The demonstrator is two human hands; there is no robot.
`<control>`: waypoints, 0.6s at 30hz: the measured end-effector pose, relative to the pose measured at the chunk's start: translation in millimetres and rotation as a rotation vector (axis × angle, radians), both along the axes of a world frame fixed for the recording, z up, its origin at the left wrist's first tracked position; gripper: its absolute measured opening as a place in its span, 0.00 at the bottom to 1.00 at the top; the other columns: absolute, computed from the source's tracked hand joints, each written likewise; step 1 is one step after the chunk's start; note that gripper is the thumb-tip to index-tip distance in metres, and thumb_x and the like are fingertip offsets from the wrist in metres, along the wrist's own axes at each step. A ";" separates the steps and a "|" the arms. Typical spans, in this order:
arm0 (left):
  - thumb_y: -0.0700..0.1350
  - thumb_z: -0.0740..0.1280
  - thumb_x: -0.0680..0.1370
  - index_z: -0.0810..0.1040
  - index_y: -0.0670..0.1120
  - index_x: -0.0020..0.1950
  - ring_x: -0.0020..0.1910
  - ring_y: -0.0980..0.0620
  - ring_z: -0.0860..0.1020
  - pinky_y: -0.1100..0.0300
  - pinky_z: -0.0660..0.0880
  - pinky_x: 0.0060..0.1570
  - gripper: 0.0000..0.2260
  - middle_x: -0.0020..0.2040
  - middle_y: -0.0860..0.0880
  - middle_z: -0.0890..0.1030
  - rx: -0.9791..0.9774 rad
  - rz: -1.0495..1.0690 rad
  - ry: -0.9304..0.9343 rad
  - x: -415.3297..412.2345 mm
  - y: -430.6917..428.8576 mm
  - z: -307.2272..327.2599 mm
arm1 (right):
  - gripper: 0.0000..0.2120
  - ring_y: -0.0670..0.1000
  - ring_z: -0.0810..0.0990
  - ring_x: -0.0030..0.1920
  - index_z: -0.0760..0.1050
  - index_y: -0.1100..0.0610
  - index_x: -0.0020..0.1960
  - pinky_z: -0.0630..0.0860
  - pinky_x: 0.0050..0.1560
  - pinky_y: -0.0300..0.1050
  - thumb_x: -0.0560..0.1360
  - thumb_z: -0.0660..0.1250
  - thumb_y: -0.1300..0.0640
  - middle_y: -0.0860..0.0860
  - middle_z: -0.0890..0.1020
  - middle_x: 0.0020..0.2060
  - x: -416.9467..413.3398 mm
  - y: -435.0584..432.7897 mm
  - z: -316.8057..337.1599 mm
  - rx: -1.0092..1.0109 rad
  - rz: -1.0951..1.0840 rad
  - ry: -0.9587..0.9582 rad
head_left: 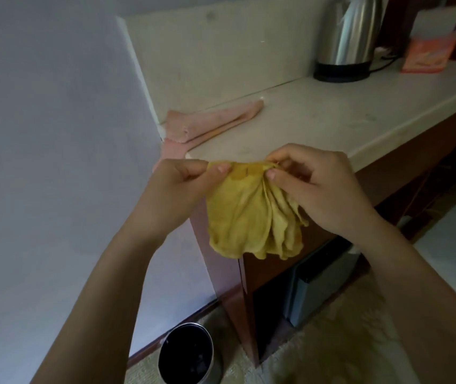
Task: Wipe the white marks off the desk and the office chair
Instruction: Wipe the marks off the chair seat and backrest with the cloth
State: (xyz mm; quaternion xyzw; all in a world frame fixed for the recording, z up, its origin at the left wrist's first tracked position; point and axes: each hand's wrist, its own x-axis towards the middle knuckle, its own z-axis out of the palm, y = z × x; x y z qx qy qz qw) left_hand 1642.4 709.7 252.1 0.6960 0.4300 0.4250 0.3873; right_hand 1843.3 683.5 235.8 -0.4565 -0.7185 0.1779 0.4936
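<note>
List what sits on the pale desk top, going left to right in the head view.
Crumpled pink cloth at the wall corner → shiny steel electric kettle on its black base → orange paper packet standing at the back.

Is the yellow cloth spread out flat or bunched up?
Partly bunched. The left hand and right hand pinch the top edge of the yellow cloth, and it hangs in gathered folds.
</note>
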 end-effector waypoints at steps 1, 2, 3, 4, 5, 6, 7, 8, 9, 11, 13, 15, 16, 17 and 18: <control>0.56 0.66 0.70 0.85 0.48 0.38 0.41 0.54 0.81 0.66 0.77 0.46 0.14 0.38 0.47 0.85 -0.008 -0.001 -0.038 2.5 3.3 2.7 | 0.05 0.48 0.81 0.39 0.80 0.51 0.49 0.77 0.40 0.41 0.75 0.67 0.59 0.47 0.81 0.37 -0.9 6.4 3.4 0.006 0.014 0.008; 0.55 0.65 0.71 0.85 0.50 0.37 0.40 0.56 0.81 0.65 0.78 0.46 0.13 0.37 0.50 0.84 -0.024 -0.007 -0.063 4.3 6.3 5.6 | 0.07 0.48 0.81 0.40 0.79 0.50 0.50 0.77 0.41 0.43 0.75 0.67 0.59 0.47 0.81 0.38 -0.7 13.1 7.0 0.004 0.047 0.023; 0.55 0.65 0.72 0.85 0.51 0.37 0.39 0.57 0.81 0.65 0.78 0.44 0.12 0.36 0.52 0.84 -0.047 -0.018 -0.081 5.7 9.5 8.3 | 0.08 0.48 0.81 0.41 0.78 0.47 0.51 0.77 0.42 0.45 0.75 0.67 0.59 0.46 0.80 0.39 0.0 19.9 10.8 -0.007 0.101 0.040; 0.54 0.65 0.72 0.85 0.52 0.40 0.41 0.57 0.82 0.65 0.77 0.44 0.11 0.39 0.52 0.84 -0.084 -0.031 -0.102 6.4 12.2 10.8 | 0.11 0.49 0.81 0.43 0.77 0.46 0.53 0.78 0.44 0.47 0.75 0.67 0.60 0.46 0.80 0.40 0.8 26.4 14.6 -0.026 0.171 0.048; 0.53 0.65 0.73 0.85 0.51 0.45 0.45 0.55 0.83 0.64 0.78 0.45 0.11 0.43 0.50 0.85 -0.126 -0.041 -0.126 5.9 15.2 13.1 | 0.13 0.49 0.80 0.44 0.76 0.45 0.55 0.78 0.44 0.47 0.75 0.67 0.61 0.46 0.80 0.43 1.2 34.7 18.4 -0.045 0.251 0.036; 0.51 0.66 0.73 0.84 0.49 0.51 0.49 0.52 0.83 0.62 0.78 0.47 0.12 0.48 0.48 0.85 -0.162 -0.054 -0.148 4.9 17.1 14.7 | 0.16 0.48 0.80 0.45 0.75 0.45 0.57 0.79 0.45 0.45 0.74 0.68 0.62 0.45 0.79 0.45 1.0 42.2 21.7 -0.057 0.316 0.001; 0.50 0.66 0.74 0.81 0.48 0.56 0.52 0.50 0.82 0.61 0.78 0.50 0.14 0.52 0.47 0.84 -0.186 -0.066 -0.163 3.1 18.6 15.6 | 0.19 0.45 0.79 0.45 0.74 0.44 0.58 0.78 0.44 0.40 0.73 0.68 0.63 0.41 0.78 0.46 0.6 48.9 24.7 -0.051 0.360 -0.040; 0.49 0.65 0.74 0.79 0.47 0.59 0.54 0.49 0.81 0.59 0.78 0.52 0.15 0.54 0.46 0.83 -0.203 -0.065 -0.179 1.3 19.2 16.7 | 0.21 0.43 0.78 0.44 0.73 0.45 0.59 0.76 0.42 0.35 0.72 0.69 0.65 0.37 0.77 0.46 -0.2 55.4 28.1 -0.027 0.390 -0.085; 0.48 0.65 0.74 0.78 0.46 0.61 0.55 0.48 0.81 0.59 0.78 0.52 0.16 0.55 0.45 0.83 -0.214 -0.055 -0.206 -1.2 19.4 18.5 | 0.22 0.41 0.77 0.43 0.73 0.45 0.59 0.74 0.41 0.32 0.71 0.69 0.66 0.34 0.76 0.45 -1.5 63.0 31.8 0.014 0.411 -0.128; 0.46 0.65 0.74 0.77 0.45 0.61 0.55 0.48 0.81 0.60 0.78 0.50 0.16 0.55 0.45 0.83 -0.241 -0.038 -0.286 -5.6 17.1 20.6 | 0.22 0.36 0.76 0.44 0.74 0.48 0.59 0.71 0.41 0.27 0.70 0.69 0.68 0.34 0.74 0.44 -2.8 71.4 36.7 0.110 0.391 -0.177; 0.46 0.66 0.74 0.78 0.45 0.61 0.54 0.48 0.81 0.60 0.78 0.47 0.16 0.54 0.45 0.83 -0.241 0.000 -0.374 -10.5 14.2 23.5 | 0.19 0.33 0.77 0.46 0.75 0.49 0.56 0.70 0.41 0.25 0.71 0.68 0.68 0.34 0.75 0.45 -4.4 76.6 43.8 0.198 0.354 -0.128; 0.46 0.67 0.73 0.79 0.45 0.60 0.54 0.48 0.81 0.59 0.78 0.47 0.16 0.54 0.45 0.83 -0.198 0.025 -0.454 -15.9 10.3 29.3 | 0.13 0.37 0.80 0.44 0.75 0.49 0.51 0.70 0.41 0.27 0.73 0.67 0.66 0.37 0.79 0.42 -10.4 78.2 52.0 0.255 0.364 0.017; 0.46 0.66 0.72 0.79 0.46 0.59 0.54 0.49 0.81 0.59 0.78 0.47 0.16 0.53 0.46 0.83 -0.158 0.029 -0.484 -18.9 8.0 34.7 | 0.12 0.39 0.81 0.41 0.75 0.49 0.50 0.72 0.40 0.29 0.74 0.66 0.65 0.39 0.79 0.41 -15.7 77.7 57.3 0.290 0.379 0.088; 0.46 0.65 0.72 0.79 0.46 0.59 0.53 0.49 0.81 0.58 0.78 0.48 0.16 0.53 0.47 0.83 -0.112 0.034 -0.501 -21.5 5.8 41.6 | 0.10 0.41 0.81 0.39 0.75 0.50 0.49 0.74 0.39 0.33 0.75 0.65 0.65 0.41 0.80 0.41 -21.4 77.1 62.9 0.322 0.408 0.143; 0.46 0.65 0.73 0.78 0.46 0.59 0.53 0.49 0.81 0.57 0.78 0.49 0.16 0.52 0.47 0.82 -0.068 0.040 -0.502 -23.3 3.6 49.2 | 0.10 0.44 0.82 0.38 0.74 0.51 0.49 0.77 0.37 0.38 0.75 0.64 0.65 0.44 0.80 0.41 -27.2 77.3 68.2 0.331 0.448 0.189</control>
